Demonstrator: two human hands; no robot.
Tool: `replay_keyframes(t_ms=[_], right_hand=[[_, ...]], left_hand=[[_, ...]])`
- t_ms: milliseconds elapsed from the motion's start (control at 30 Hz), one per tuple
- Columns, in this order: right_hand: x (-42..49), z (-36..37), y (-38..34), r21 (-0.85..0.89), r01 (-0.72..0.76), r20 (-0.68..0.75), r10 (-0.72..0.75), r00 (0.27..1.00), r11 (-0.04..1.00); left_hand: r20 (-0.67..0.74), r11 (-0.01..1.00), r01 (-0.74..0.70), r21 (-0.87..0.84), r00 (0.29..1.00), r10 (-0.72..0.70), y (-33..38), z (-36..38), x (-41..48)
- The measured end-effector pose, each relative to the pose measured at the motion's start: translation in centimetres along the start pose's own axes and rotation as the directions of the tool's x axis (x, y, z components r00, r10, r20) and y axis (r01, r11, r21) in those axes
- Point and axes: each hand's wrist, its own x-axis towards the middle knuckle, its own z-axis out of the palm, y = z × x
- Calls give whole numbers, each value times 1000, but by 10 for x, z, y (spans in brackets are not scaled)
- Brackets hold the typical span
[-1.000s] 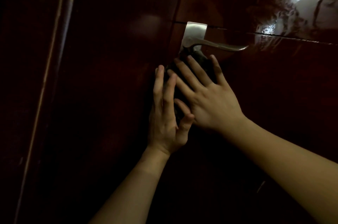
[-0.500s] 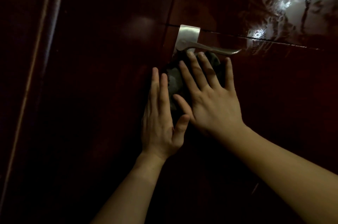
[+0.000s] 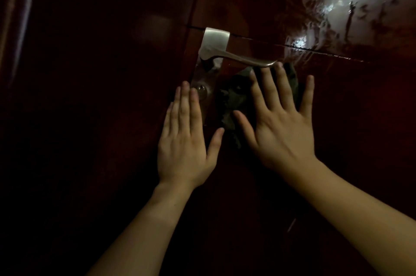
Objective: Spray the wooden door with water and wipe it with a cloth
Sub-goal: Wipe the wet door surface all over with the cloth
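Cloth sits just below the handle on the wooden door, pinned under our right grip, fingers straight and spread; left grip lies flat, empty, just left of it.

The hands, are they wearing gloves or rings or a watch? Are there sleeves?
No. The left hand and the right hand are bare: no gloves, and no rings that show in this dim light. The left forearm and the right forearm are bare too, with no watch, bracelet or sleeve as far as the picture reaches.
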Motion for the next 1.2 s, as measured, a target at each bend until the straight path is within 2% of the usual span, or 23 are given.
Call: replay_keyframes(t_ms=[133, 467, 533, 600, 667, 800, 1000, 1200], right_hand=[[26, -1, 9, 22, -36, -51, 37, 998, 999], [135, -15, 46, 15, 225, -104, -223, 969, 974], [153, -17, 42, -27, 347, -86, -348, 934, 937], [164, -19, 36, -96, 503, -30, -508, 861, 859], [173, -21, 31, -111, 590, 26, -592, 806, 799], [186, -28, 28, -42, 609, 88, -604, 792, 792], [174, -26, 34, -45, 537, 57, -535, 843, 842], [172, -30, 57, -85, 572, 71, -568, 820, 816]], left_hand=[[-1, 1000, -5, -4, 1000, 5, 1, 1, 0], [-23, 1000, -15, 7, 1000, 16, 0, 3, 1], [-25, 1000, -15, 13, 1000, 16, 0, 2, 1], [-29, 1000, -20, 10, 999, 21, -1, 2, 1], [-35, 1000, -22, 8, 999, 23, -1, 3, 1], [-37, 1000, -22, 20, 999, 23, -2, 4, 1], [-7, 1000, -16, 14, 1000, 16, -1, 3, 1], [-19, 1000, -20, -7, 1000, 20, -2, 4, 1]])
